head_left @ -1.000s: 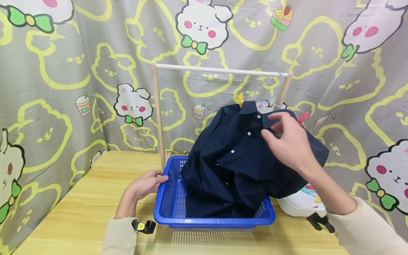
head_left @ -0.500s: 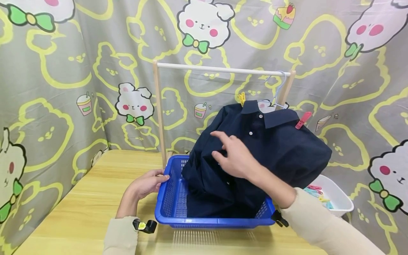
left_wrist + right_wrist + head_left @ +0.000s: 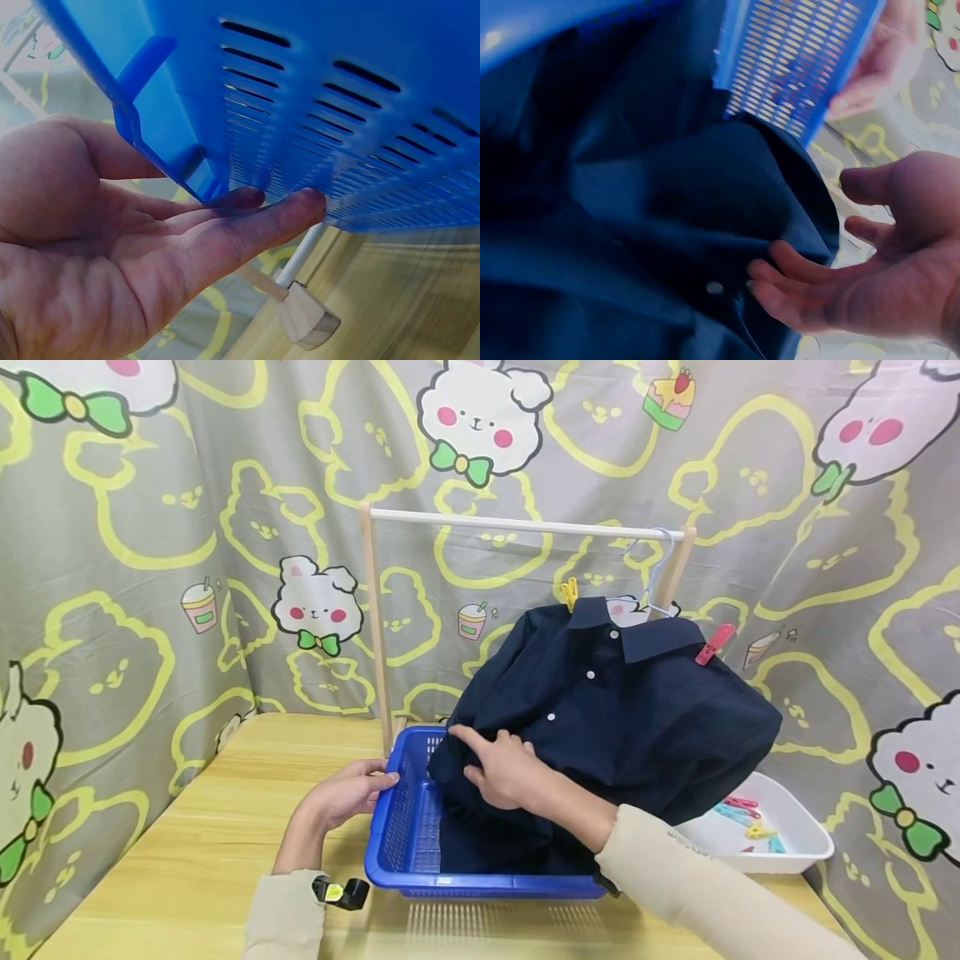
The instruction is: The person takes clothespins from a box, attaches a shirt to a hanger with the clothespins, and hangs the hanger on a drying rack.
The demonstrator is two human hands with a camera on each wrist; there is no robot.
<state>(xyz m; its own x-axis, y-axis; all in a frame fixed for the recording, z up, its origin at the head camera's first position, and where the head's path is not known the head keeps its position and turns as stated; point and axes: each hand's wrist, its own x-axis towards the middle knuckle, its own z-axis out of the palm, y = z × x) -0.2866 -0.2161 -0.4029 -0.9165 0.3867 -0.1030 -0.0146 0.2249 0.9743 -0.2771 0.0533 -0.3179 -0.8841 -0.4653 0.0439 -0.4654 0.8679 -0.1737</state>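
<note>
A navy button-up shirt (image 3: 645, 718) hangs on a light blue hanger (image 3: 660, 572), its lower part bunched in a blue plastic basket (image 3: 480, 882). A yellow clothespin (image 3: 570, 593) and a pink one (image 3: 715, 644) sit at the shirt's shoulders. My left hand (image 3: 341, 795) grips the basket's left rim, thumb on top; in the left wrist view its fingers reach under the rim against the slotted wall. My right hand (image 3: 510, 770) is over the shirt's left side, index finger extended. In the right wrist view its loosely bent fingertips (image 3: 784, 259) are right at the dark cloth.
Behind the basket stands a rack with wooden posts (image 3: 372, 635) and a white rod (image 3: 517, 523). To the right, a white tray (image 3: 806, 839) holds several coloured clothespins (image 3: 738, 810). The wooden table (image 3: 195, 835) extends left, with a patterned curtain (image 3: 247, 510) behind.
My right hand has moved from the shirt's collar down and left across its front to the left side, uncovering the pink clothespin and white tray. My left hand stays on the basket rim.
</note>
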